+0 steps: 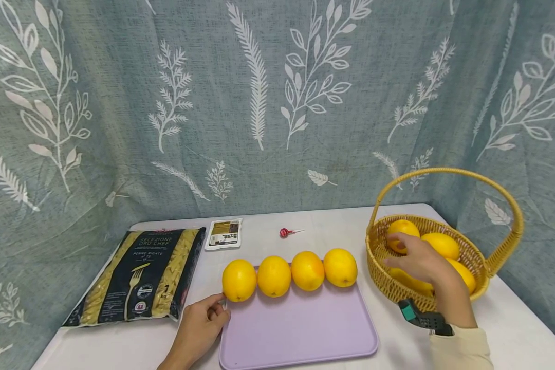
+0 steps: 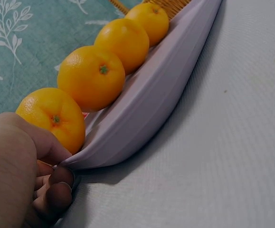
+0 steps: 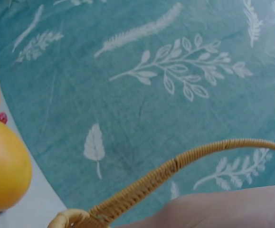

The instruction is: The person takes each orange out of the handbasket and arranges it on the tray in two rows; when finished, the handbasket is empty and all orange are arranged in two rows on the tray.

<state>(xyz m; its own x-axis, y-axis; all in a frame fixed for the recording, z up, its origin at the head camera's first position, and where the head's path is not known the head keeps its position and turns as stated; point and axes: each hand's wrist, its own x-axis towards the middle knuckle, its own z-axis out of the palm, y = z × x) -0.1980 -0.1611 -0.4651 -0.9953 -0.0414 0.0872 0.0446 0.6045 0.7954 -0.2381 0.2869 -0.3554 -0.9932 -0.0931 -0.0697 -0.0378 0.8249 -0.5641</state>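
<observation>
A row of several oranges [image 1: 274,276] sits along the far edge of a lilac tray [image 1: 300,329]. My left hand [image 1: 199,326] is at the tray's left rim, beside the leftmost orange [image 2: 54,118]. In the left wrist view, its thumb and fingers pinch the rim. My right hand [image 1: 423,259] reaches into a wicker basket [image 1: 384,280], thumb and fingers spread apart, over more oranges [image 1: 440,245]. Its fingers overlap the back-left orange [image 1: 404,228]; contact is unclear. The right wrist view shows only part of that hand [image 3: 227,209] below the basket handle [image 3: 142,190].
A dark bag of penne pasta [image 1: 143,277] lies left of the tray. Behind the tray are a small flat packet [image 1: 224,234] and a red lollipop [image 1: 284,233]. The basket's tall handle [image 1: 444,170] arches above it. A patterned curtain [image 1: 277,103] hangs behind the white table.
</observation>
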